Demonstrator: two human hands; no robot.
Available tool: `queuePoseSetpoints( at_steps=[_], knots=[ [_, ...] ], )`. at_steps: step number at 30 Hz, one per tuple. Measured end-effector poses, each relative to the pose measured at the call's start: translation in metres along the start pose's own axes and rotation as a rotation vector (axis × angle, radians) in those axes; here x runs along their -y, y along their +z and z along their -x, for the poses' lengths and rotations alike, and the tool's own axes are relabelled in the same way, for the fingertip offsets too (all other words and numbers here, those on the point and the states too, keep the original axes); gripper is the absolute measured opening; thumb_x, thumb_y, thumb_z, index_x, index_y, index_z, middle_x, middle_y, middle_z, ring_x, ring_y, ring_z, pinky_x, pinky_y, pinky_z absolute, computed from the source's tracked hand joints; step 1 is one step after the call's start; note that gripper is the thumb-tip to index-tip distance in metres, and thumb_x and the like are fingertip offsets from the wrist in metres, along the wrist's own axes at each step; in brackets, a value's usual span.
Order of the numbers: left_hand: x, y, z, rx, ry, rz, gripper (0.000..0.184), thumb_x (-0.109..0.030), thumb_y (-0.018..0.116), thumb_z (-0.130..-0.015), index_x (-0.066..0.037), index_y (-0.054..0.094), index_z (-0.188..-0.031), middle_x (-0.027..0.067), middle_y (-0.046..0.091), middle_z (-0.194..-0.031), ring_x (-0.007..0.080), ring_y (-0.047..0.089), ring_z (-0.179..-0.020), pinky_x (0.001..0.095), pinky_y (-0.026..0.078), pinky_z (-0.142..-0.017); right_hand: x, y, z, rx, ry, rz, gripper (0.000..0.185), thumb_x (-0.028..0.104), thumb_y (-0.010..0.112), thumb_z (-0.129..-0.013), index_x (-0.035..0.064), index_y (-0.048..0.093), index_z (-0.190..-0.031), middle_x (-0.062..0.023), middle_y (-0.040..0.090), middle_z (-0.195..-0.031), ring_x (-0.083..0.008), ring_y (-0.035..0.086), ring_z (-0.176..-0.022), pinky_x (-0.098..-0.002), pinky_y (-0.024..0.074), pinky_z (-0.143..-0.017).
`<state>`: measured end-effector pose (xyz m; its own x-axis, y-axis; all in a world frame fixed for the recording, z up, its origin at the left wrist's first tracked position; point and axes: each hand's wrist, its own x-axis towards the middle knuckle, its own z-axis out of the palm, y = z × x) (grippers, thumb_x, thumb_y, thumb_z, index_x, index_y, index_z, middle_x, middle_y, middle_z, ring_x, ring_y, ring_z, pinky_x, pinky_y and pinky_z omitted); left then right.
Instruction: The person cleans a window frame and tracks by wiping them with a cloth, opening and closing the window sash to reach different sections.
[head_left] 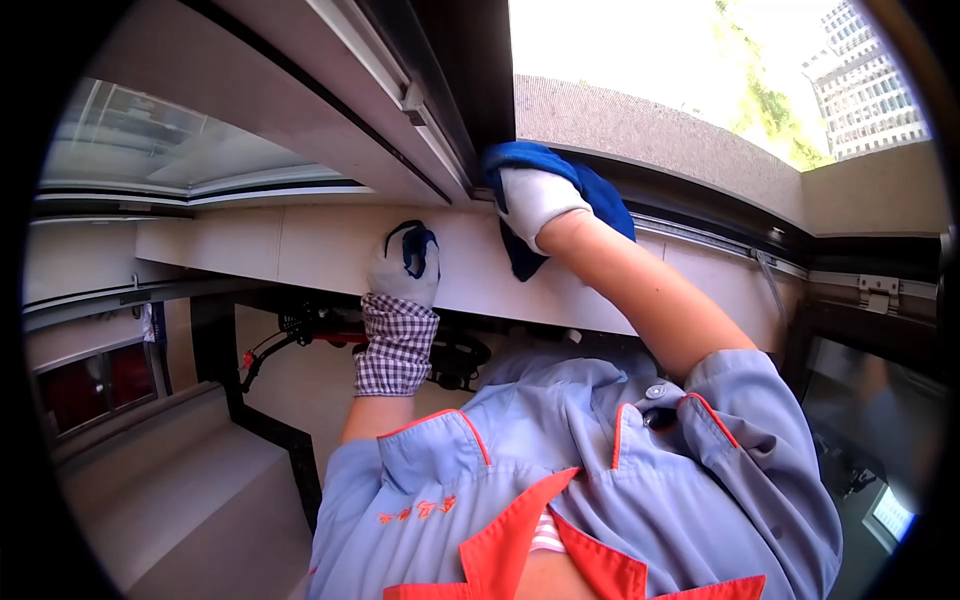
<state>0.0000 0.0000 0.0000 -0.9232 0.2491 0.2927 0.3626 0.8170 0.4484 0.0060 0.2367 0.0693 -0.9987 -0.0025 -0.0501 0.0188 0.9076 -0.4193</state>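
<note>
My right hand (540, 200), in a white glove, is closed on a blue cloth (605, 200). It presses the cloth at the window frame's lower corner, by the sliding track (700, 238). One part of the cloth hangs over the white sill (470, 260). My left hand (405, 262) wears a white glove with blue-coated fingers and a checkered cuff (397, 345). It rests on the sill left of the cloth, fingers curled in loosely, with nothing visible in them. The cloth and glove hide the right fingertips.
A window sash (400, 100) rises at the upper left beside the open gap. Outside is a grey ledge (650, 125). Below the sill, partly hidden, is a dark bicycle-like object (300, 330) with red parts. A hinged frame (880, 290) stands at the right.
</note>
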Motion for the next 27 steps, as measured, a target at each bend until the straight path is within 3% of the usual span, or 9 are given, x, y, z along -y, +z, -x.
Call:
queuePoseSetpoints(
  at_steps=[11, 15, 17, 19, 20, 21, 23, 24, 27],
  knots=[
    [-0.003, -0.003, -0.001, -0.046, 0.049, 0.051, 0.032, -0.021, 0.074, -0.082, -0.009, 0.068, -0.110, 0.0149, 0.068, -0.099, 0.0337, 0.067, -0.088, 0.0418, 0.055, -0.078, -0.048, -0.010, 0.039, -0.091, -0.120, 0.131, 0.026, 0.014, 0.064, -0.081, 0.0058, 0.063, -0.106, -0.0202, 0.065, -0.107, -0.0373, 0.062, -0.102, -0.0425, 0.0504, -0.091],
    [0.003, 0.004, -0.001, -0.052, 0.037, 0.098, 0.032, -0.024, 0.074, -0.082, -0.010, 0.068, -0.110, 0.0148, 0.068, -0.100, 0.0345, 0.067, -0.089, 0.0427, 0.055, -0.079, -0.067, -0.025, 0.065, -0.065, 0.044, 0.157, 0.031, 0.017, 0.067, -0.082, 0.0055, 0.063, -0.111, -0.0213, 0.065, -0.110, -0.0392, 0.061, -0.104, -0.0454, 0.0492, -0.092],
    [0.001, 0.002, -0.002, -0.042, 0.022, 0.109, 0.032, -0.028, 0.073, -0.082, -0.011, 0.068, -0.109, 0.0146, 0.068, -0.100, 0.0359, 0.066, -0.090, 0.0446, 0.055, -0.079, -0.077, -0.034, 0.081, -0.082, 0.244, 0.001, 0.032, 0.016, 0.067, -0.083, 0.0040, 0.062, -0.113, -0.0232, 0.064, -0.113, -0.0422, 0.060, -0.105, -0.0439, 0.0499, -0.092],
    [0.004, 0.007, 0.000, -0.048, -0.008, 0.082, 0.032, -0.030, 0.073, -0.083, -0.012, 0.068, -0.110, 0.0146, 0.068, -0.101, 0.0357, 0.067, -0.090, 0.0448, 0.055, -0.079, -0.109, -0.025, 0.106, -0.351, 0.275, -0.269, 0.026, 0.012, 0.063, -0.087, 0.0007, 0.061, -0.110, -0.0210, 0.067, -0.110, -0.0379, 0.064, -0.101, -0.0427, 0.0507, -0.088],
    [0.004, 0.008, 0.003, -0.041, -0.020, 0.070, 0.033, -0.030, 0.073, -0.083, -0.013, 0.068, -0.110, 0.0145, 0.068, -0.101, 0.0356, 0.067, -0.090, 0.0450, 0.055, -0.078, -0.120, -0.015, 0.118, -0.548, 0.168, -0.736, 0.023, 0.008, 0.061, -0.089, 0.0025, 0.061, -0.112, -0.0124, 0.069, -0.104, -0.0262, 0.065, -0.091, -0.0382, 0.0516, -0.080],
    [0.001, 0.005, 0.003, -0.005, -0.097, 0.078, 0.033, -0.032, 0.072, -0.083, -0.014, 0.068, -0.111, 0.0146, 0.069, -0.102, 0.0355, 0.068, -0.089, 0.0453, 0.056, -0.077, -0.111, -0.022, 0.132, -0.484, 0.378, -1.326, 0.024, 0.007, 0.055, -0.093, 0.0054, 0.060, -0.116, -0.0064, 0.067, -0.102, -0.0175, 0.061, -0.089, -0.0326, 0.0504, -0.080],
    [0.007, 0.008, 0.003, -0.039, -0.007, 0.090, 0.032, -0.031, 0.072, -0.084, -0.014, 0.068, -0.112, 0.0146, 0.070, -0.101, 0.0356, 0.069, -0.089, 0.0453, 0.056, -0.077, -0.099, -0.041, 0.158, -0.486, 0.157, -1.426, 0.025, 0.008, 0.051, -0.095, 0.0076, 0.058, -0.119, -0.0066, 0.066, -0.107, -0.0149, 0.061, -0.093, -0.0302, 0.0494, -0.081],
    [0.010, 0.011, 0.000, -0.057, 0.010, 0.101, 0.032, -0.030, 0.072, -0.084, -0.014, 0.068, -0.112, 0.0147, 0.070, -0.100, 0.0354, 0.069, -0.089, 0.0451, 0.056, -0.077, -0.082, -0.050, 0.163, -0.543, 0.163, -1.522, 0.029, 0.015, 0.047, -0.096, 0.0090, 0.058, -0.121, -0.0050, 0.065, -0.111, -0.0112, 0.059, -0.088, -0.0236, 0.0474, -0.075],
    [0.017, 0.017, 0.004, -0.073, 0.015, 0.096, 0.033, -0.028, 0.073, -0.084, -0.012, 0.068, -0.112, 0.0142, 0.069, -0.103, 0.0344, 0.069, -0.090, 0.0431, 0.056, -0.079, -0.075, -0.065, 0.196, -0.521, 0.282, -1.659, 0.034, 0.015, 0.047, -0.095, 0.0083, 0.058, -0.126, -0.0054, 0.067, -0.112, -0.0110, 0.060, -0.084, -0.0241, 0.0473, -0.071]
  ],
)
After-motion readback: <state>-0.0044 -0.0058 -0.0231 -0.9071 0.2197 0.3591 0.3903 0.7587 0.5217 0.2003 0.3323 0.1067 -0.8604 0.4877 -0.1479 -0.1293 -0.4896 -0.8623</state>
